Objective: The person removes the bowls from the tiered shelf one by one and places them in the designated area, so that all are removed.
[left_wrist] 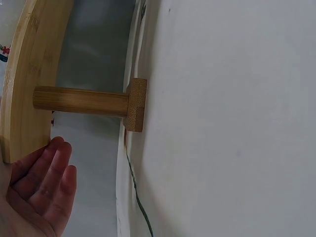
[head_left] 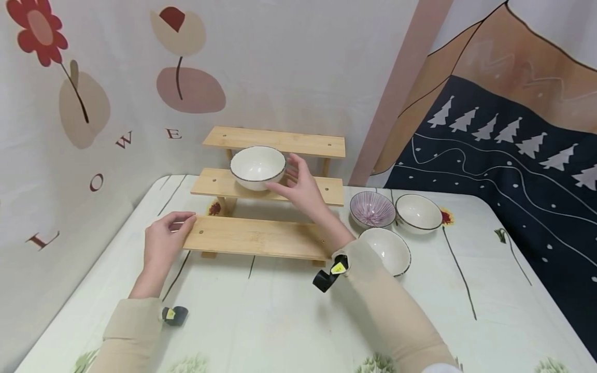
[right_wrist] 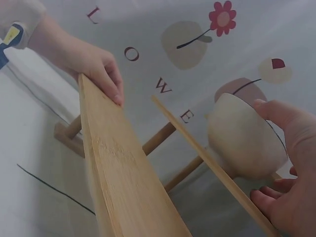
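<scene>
A white bowl (head_left: 258, 166) with a dark rim sits upright on the middle shelf (head_left: 328, 190) of a three-tier wooden rack. My right hand (head_left: 302, 189) is at the bowl's right side, thumb by its near side and fingers loosely spread. In the right wrist view, the thumb overlaps the rim of the bowl (right_wrist: 242, 138), while the other fingertips show a gap from it. The left end of the lowest shelf (head_left: 256, 235) is pinched by my left hand (head_left: 163, 239). In the left wrist view, that hand's fingers (left_wrist: 52, 182) reach under the board's end; its thumb is mostly hidden.
Right of the rack stand a purple-striped bowl (head_left: 372, 210), a white bowl (head_left: 418, 212) and another white bowl (head_left: 392, 251), partly behind my right sleeve (head_left: 387, 300). The top shelf (head_left: 275, 141) is near the printed curtain (head_left: 298, 62). A printed cloth covers the table (head_left: 261, 321).
</scene>
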Demonstrator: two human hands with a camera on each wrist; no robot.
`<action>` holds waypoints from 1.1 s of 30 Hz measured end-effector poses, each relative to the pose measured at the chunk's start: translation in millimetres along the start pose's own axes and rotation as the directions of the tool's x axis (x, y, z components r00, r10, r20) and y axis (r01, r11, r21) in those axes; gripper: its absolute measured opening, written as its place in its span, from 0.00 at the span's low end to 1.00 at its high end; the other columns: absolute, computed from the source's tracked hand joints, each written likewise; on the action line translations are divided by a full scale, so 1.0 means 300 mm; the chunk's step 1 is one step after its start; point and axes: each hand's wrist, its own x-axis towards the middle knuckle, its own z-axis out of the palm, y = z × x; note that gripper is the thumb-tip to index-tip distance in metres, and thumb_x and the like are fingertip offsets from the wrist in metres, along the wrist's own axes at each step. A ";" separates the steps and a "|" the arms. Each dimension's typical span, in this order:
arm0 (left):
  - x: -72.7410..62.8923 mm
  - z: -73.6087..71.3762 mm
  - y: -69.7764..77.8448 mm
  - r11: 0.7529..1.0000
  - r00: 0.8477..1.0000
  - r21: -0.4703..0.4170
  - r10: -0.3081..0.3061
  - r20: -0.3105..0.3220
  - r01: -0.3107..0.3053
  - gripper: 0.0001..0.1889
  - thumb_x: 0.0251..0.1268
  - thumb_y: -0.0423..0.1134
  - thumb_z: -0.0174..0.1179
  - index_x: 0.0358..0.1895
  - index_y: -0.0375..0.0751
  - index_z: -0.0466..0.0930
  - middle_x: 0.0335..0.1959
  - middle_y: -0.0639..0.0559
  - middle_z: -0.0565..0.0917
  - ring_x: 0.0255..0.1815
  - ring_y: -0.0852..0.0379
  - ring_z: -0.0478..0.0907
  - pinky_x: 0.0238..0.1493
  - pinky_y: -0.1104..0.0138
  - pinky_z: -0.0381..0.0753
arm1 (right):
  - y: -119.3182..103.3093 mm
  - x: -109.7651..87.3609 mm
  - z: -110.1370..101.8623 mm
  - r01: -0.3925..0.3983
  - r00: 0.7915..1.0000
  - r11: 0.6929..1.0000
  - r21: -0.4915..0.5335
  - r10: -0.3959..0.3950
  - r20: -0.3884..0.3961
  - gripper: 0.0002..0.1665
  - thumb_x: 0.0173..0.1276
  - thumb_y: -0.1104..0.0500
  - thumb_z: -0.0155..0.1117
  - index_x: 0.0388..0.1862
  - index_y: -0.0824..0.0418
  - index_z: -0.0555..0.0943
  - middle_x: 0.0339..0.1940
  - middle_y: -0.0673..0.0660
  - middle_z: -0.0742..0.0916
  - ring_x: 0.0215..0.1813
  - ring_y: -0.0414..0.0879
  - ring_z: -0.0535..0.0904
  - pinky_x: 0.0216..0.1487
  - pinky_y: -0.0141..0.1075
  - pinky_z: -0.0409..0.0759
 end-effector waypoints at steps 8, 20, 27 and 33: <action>0.003 0.000 0.002 1.000 1.000 -0.005 -0.013 -0.001 0.013 0.21 0.74 0.52 0.55 0.55 0.40 0.83 0.53 0.37 0.86 0.49 0.39 0.85 0.30 0.84 0.71 | -0.003 0.035 0.040 0.028 0.999 1.000 0.012 -0.028 0.019 0.61 0.59 0.56 0.77 0.80 0.59 0.48 0.78 0.60 0.63 0.76 0.56 0.66 0.73 0.45 0.70; 0.004 -0.001 0.003 0.999 0.999 -0.008 -0.031 0.007 0.031 0.21 0.74 0.53 0.55 0.56 0.40 0.83 0.53 0.36 0.86 0.51 0.38 0.85 0.30 0.83 0.71 | -0.010 0.070 0.084 -0.001 1.000 1.000 -0.021 0.001 -0.026 0.72 0.51 0.54 0.82 0.82 0.56 0.41 0.80 0.59 0.62 0.77 0.51 0.64 0.77 0.45 0.63; 0.003 0.001 0.004 1.000 1.000 -0.002 -0.029 0.003 0.029 0.21 0.74 0.52 0.55 0.55 0.40 0.83 0.52 0.36 0.86 0.50 0.38 0.85 0.29 0.82 0.71 | -0.011 0.075 0.098 -0.006 1.000 0.999 -0.033 0.005 -0.024 0.76 0.48 0.54 0.84 0.82 0.54 0.39 0.78 0.60 0.63 0.76 0.53 0.65 0.75 0.46 0.65; 0.002 -0.001 0.008 1.000 1.000 -0.005 -0.026 0.004 0.026 0.21 0.74 0.52 0.55 0.56 0.39 0.83 0.53 0.36 0.86 0.50 0.38 0.85 0.29 0.83 0.72 | -0.012 0.070 0.098 -0.001 0.999 0.997 -0.075 -0.002 -0.050 0.72 0.48 0.51 0.84 0.82 0.55 0.45 0.76 0.60 0.68 0.73 0.53 0.68 0.72 0.46 0.70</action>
